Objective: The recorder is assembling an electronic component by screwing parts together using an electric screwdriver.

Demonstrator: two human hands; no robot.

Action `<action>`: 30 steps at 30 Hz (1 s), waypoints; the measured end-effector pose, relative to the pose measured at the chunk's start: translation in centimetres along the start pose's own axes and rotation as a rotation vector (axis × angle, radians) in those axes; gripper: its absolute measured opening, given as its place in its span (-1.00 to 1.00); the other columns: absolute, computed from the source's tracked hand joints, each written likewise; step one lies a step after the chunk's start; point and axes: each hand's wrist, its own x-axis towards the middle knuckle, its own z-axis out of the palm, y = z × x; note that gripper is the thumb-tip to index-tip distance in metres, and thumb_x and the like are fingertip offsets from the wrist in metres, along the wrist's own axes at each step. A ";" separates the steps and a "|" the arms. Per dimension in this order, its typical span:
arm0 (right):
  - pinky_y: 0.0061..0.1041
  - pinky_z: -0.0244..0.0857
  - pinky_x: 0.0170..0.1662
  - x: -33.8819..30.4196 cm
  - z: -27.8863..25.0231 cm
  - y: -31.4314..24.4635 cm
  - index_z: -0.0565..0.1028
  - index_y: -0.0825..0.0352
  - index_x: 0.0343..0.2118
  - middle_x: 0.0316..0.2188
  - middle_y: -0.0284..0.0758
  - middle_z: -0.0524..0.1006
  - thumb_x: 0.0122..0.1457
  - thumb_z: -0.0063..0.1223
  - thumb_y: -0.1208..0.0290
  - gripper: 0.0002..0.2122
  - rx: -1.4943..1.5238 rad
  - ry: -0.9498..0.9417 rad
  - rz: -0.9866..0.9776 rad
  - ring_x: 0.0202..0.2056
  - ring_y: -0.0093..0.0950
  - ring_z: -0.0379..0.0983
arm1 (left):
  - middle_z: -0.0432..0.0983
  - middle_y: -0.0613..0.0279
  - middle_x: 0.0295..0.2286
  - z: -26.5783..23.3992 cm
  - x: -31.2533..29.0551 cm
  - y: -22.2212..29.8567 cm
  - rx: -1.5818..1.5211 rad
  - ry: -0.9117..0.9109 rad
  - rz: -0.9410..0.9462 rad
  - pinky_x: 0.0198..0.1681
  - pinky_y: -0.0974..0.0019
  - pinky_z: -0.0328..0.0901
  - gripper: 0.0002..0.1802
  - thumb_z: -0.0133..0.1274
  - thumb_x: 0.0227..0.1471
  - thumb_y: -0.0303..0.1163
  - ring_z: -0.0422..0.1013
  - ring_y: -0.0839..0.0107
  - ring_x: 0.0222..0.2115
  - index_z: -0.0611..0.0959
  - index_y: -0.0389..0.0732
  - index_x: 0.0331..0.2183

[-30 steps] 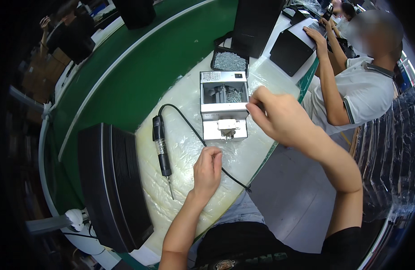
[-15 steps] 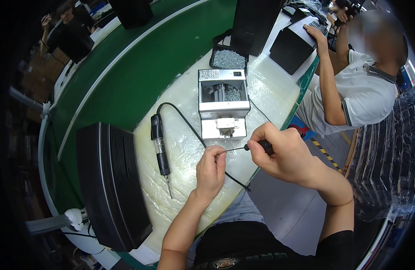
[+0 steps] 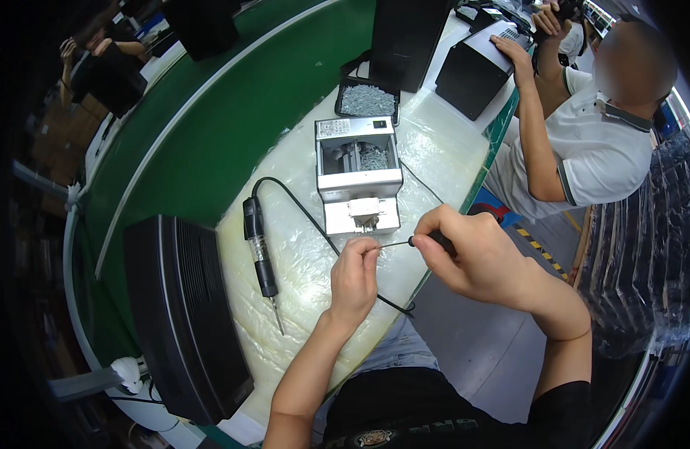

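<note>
Within 1 second the right hand had dropped from the screw feeder, gripping a small screwdriver whose tip the left hand pinched, apparently seating a screw.

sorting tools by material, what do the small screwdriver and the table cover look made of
Small screwdriver: thin bright shaft, likely bare metal; the dark handle in the right hand looks like matte plastic or rubber. Table cover: clear plastic film by its wrinkles and glare.

One screw feeder, one electric screwdriver, two hands.
</note>
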 end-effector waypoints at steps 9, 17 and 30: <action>-0.33 0.36 -0.52 -1.5 0.4 0.8 0.42 0.37 -0.24 -0.59 -0.17 0.54 0.25 0.18 0.50 -0.85 0.070 0.049 0.105 -0.58 -0.20 0.55 | 0.53 0.02 -0.29 1.0 1.0 0.5 -0.002 0.004 -0.031 -0.14 0.19 0.37 -0.93 0.02 0.24 -0.58 0.47 0.12 -0.28 0.53 -0.31 -0.21; -0.33 0.33 -0.50 0.4 1.1 3.8 0.42 0.40 -0.23 -0.60 -0.16 0.52 0.27 0.15 0.51 -0.87 -0.016 0.095 0.026 -0.58 -0.20 0.52 | 0.44 0.03 -0.15 2.3 4.1 1.3 0.438 0.079 0.107 0.20 -0.07 0.08 -0.80 0.07 0.06 -0.63 0.30 0.02 0.00 0.66 -0.30 -0.23; -0.24 0.36 -0.46 2.7 2.7 6.5 0.40 0.43 -0.24 -0.61 -0.07 0.53 0.27 0.13 0.51 -0.85 -0.043 0.063 0.036 -0.54 -0.08 0.54 | 0.39 -0.02 -0.05 2.1 4.3 0.2 0.518 0.063 0.051 0.25 -0.10 0.08 -0.62 0.00 -0.03 -0.72 0.26 -0.01 0.08 0.71 -0.27 -0.16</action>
